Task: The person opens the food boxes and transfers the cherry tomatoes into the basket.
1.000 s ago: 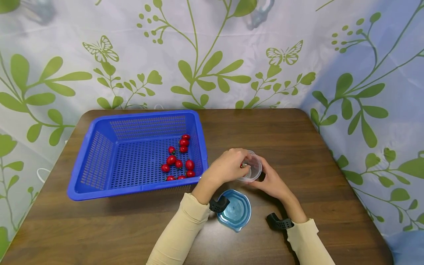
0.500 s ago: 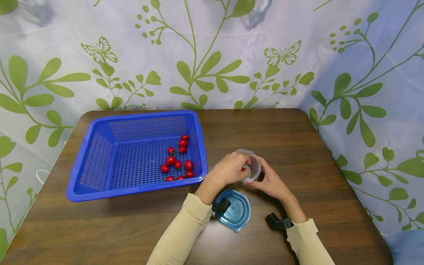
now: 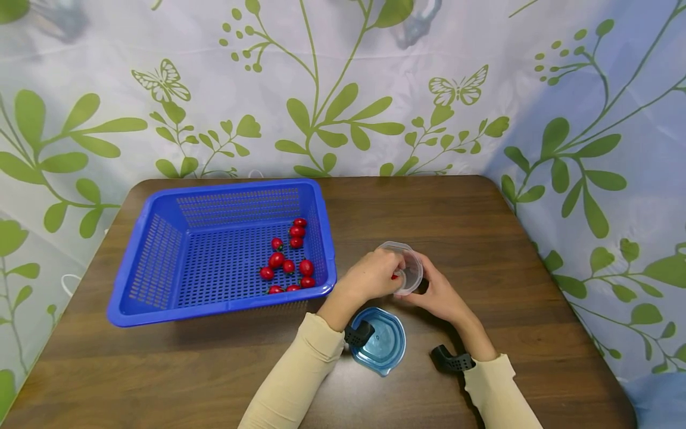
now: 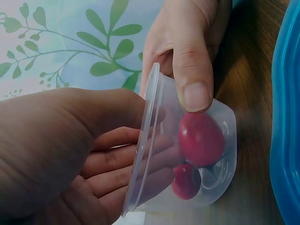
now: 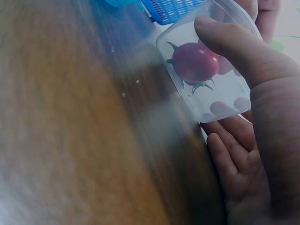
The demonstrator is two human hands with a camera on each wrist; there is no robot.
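In the head view, my right hand (image 3: 440,293) holds a clear plastic container (image 3: 414,271) tipped toward the left, thumb on one side and fingers round the other. My left hand (image 3: 375,272) reaches in through its mouth. Two cherry tomatoes lie inside in the left wrist view: a larger cherry tomato (image 4: 201,139) and a smaller cherry tomato (image 4: 186,182). Extended left fingers (image 4: 117,161) come close to them; contact is hard to tell through the cloudy wall. From the right wrist, green stems show on the red fruit (image 5: 194,63).
A blue plastic basket (image 3: 214,305) stands on the wooden table (image 3: 418,208) at the left, with several cherry tomatoes (image 3: 276,260) near its right side. Below the container lies a translucent blue lid (image 3: 383,341), partly under the left wrist's black strap (image 3: 360,333).
My left hand has moved slightly right and farther into the container with a cherry tomato. The container's mouth has tilted a little more to the left. My right hand keeps its hold.
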